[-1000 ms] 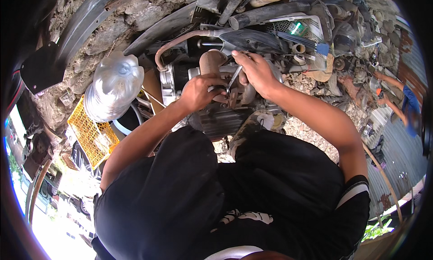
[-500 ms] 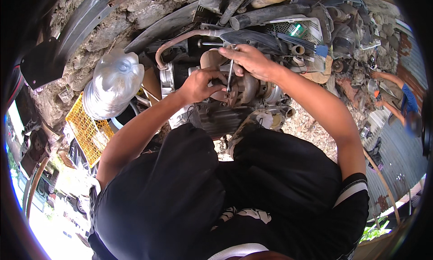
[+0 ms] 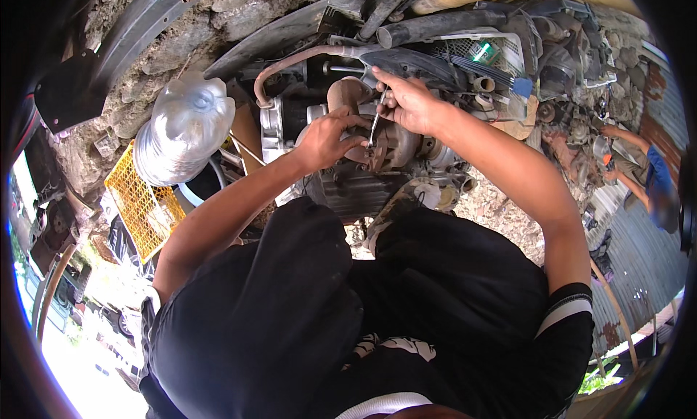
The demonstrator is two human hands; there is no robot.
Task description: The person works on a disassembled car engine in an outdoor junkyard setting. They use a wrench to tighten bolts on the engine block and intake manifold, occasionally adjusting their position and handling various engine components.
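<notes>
My right hand (image 3: 410,107) grips the upper part of a slim metal wrench (image 3: 379,115), its thumb and fingers around the shank. The wrench slants down to a rusty flange (image 3: 377,157) on a greasy engine assembly (image 3: 363,186) between my knees. My left hand (image 3: 323,139) is closed beside the wrench's lower end, fingertips at the rusty flange; what exactly it pinches is hidden. A rusty elbow pipe (image 3: 345,90) rises just behind my hands.
A large clear plastic bottle (image 3: 190,118) and yellow crate (image 3: 145,216) are at my left. Pipes (image 3: 435,28) and scrap lie behind the engine. On the right, a co-worker in blue (image 3: 657,179) reaches among parts near corrugated sheeting (image 3: 632,274).
My right hand has risen slightly since half a second ago, tilting the wrench's top to the right. My left hand has shifted only slightly. The co-worker at right has moved a little.
</notes>
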